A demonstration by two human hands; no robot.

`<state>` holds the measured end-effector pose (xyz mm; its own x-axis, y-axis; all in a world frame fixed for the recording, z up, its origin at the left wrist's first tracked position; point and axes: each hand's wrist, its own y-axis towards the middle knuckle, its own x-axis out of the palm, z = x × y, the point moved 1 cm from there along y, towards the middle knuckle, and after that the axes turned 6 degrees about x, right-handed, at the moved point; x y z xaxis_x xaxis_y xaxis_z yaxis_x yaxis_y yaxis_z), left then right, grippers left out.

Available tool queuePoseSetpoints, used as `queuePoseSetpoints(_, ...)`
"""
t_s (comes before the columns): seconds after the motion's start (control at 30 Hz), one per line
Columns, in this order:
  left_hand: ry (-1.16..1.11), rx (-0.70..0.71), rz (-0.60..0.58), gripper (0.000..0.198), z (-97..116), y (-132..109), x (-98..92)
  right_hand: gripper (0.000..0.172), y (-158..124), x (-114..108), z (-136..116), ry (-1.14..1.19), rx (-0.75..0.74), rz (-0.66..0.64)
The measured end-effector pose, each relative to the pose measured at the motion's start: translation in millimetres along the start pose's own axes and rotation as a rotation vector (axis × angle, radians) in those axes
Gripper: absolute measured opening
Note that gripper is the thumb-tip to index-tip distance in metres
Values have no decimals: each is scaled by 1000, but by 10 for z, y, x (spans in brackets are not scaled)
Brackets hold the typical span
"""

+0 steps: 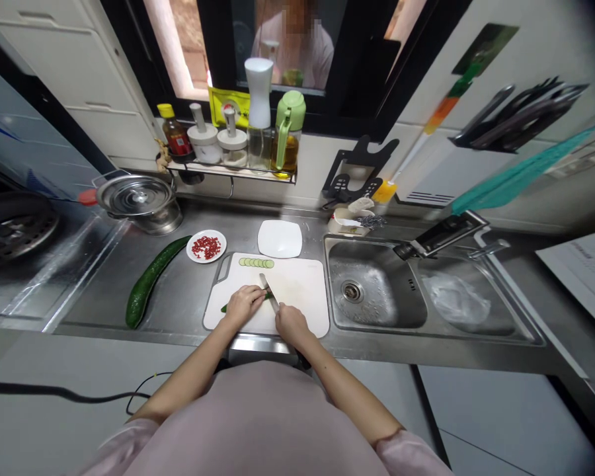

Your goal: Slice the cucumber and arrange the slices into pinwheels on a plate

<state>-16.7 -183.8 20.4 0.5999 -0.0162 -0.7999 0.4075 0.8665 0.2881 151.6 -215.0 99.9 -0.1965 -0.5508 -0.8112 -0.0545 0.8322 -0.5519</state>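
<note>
My left hand (246,304) is closed over a piece of cucumber (224,308) on the white cutting board (305,284); most of the piece is hidden beneath the fingers. In my right hand (292,324) is a kitchen knife (269,288), its blade slanting up and left beside the left fingertips, at the cucumber's right end. A row of several round cucumber slices (256,263) lies along the board's upper left edge. A white plate (279,239) sits just behind the board. To its left a small white dish (193,246) holds chopped red pieces.
A whole long cucumber (146,284) lies on the steel counter at left, near a lidded metal pot (151,215). Right of the board is a sink (377,291) with a faucet (441,238). Seasoning bottles stand on a wall shelf (238,173); a knife rack (480,149) hangs at right.
</note>
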Motion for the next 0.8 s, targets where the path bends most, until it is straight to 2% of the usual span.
queuePoseSetpoints(0.13, -27, 14, 29, 20, 15, -2, -19, 29, 36, 15, -15, -5, -7, 7)
queuePoseSetpoints(0.4, 10, 0, -16, 23, -13, -4, 12, 31, 84, 19, -58, -5, -3, 14)
queuePoseSetpoints(0.8, 33, 7, 0, 21, -27, -5, 31, 32, 221, 102, -108, -15, -4, 31)
